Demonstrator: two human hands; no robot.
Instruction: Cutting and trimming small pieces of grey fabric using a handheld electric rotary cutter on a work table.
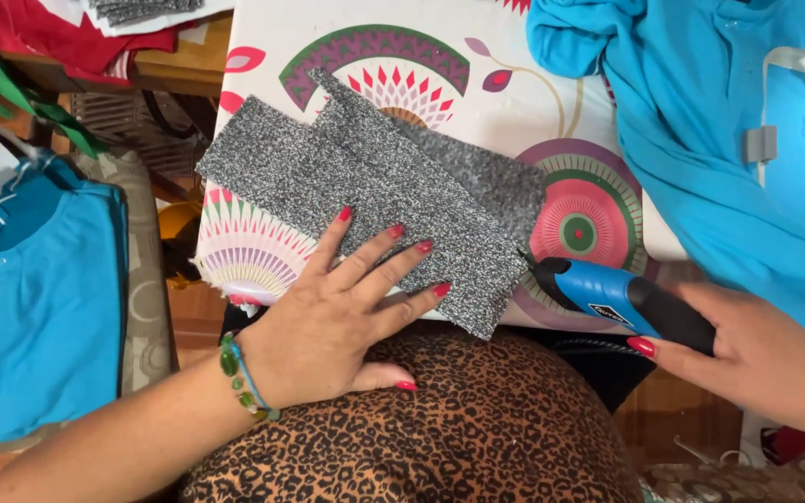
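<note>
- Bright, even light across the whole view; colours saturated, blues and reds strong.
- Shadows soft and short: a faint one under the left hand on the grey fabric pieces, another along the near edge of the tabletop.
- Mild sheen on the tabletop's patterned covering; no harsh glare.
- Blue handheld cutter carries a small highlight on its body.
- Focus sharp at centre; fabric fleck is crisp.
- Right hand slightly soft.
- Little edge distortion visible.
</note>
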